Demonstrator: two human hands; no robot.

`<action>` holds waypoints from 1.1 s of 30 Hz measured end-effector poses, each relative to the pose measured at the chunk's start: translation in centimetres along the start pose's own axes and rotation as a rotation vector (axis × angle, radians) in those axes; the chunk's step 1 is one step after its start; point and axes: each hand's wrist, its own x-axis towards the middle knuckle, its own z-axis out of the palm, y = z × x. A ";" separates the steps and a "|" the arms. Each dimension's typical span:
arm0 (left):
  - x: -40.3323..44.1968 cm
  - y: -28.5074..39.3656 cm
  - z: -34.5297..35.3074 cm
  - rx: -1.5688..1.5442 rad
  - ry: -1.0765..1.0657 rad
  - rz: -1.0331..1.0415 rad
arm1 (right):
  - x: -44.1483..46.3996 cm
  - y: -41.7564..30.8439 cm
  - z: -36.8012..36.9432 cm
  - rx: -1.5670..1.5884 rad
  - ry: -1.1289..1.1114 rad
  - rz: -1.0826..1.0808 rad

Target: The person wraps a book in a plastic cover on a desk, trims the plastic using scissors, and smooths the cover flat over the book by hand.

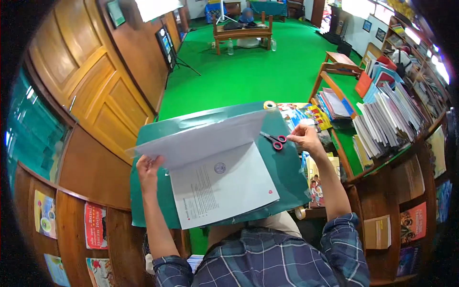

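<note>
Holding up one wide leaf of a big white paper book point(229, 184) keeps my left hand point(149, 167) busy. Its thumb and fingers are closed on the edge of that leaf. The book lies in front of me on a dark green table top point(289, 184). My right hand point(306, 136) is bent, with thumb and pointer close together, just beside the scissors with pinkish-red handles point(271, 138). I can't tell if it touches them or pinches anything.

I think the book is only part way open: one page lies flat, but the lifted leaf stands slanted and is not laid down yet. How many pages are done or left, I can't tell. A round brownish roll of tape point(270, 105) sits at the far edge of the table.

The flat page has a round blue-grey mark, a tiny red mark near one corner, and small black lines running sideways. Its heading looks like it starts with "Profil"; the rest is too small to read. Low on my left, a bright red book with white letters point(95, 225) seems to say "Hutan Hujan". I see no brand name that I can read.
</note>
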 end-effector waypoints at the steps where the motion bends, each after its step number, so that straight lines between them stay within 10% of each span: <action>1: -0.2 -0.3 -0.1 -0.006 0.012 0.002 | -0.3 0.2 0.0 -0.027 -0.013 0.005; 12: -1.7 -0.1 -0.1 0.017 0.000 0.029 | -1.4 2.4 0.0 -0.005 0.095 -0.059; 21: -2.8 -2.0 -1.6 0.047 0.010 0.059 | -3.0 2.8 0.1 -0.763 0.395 -0.568; 33: -3.3 -2.1 -1.2 0.039 0.033 0.027 | -4.9 0.2 1.1 -0.530 0.167 -0.097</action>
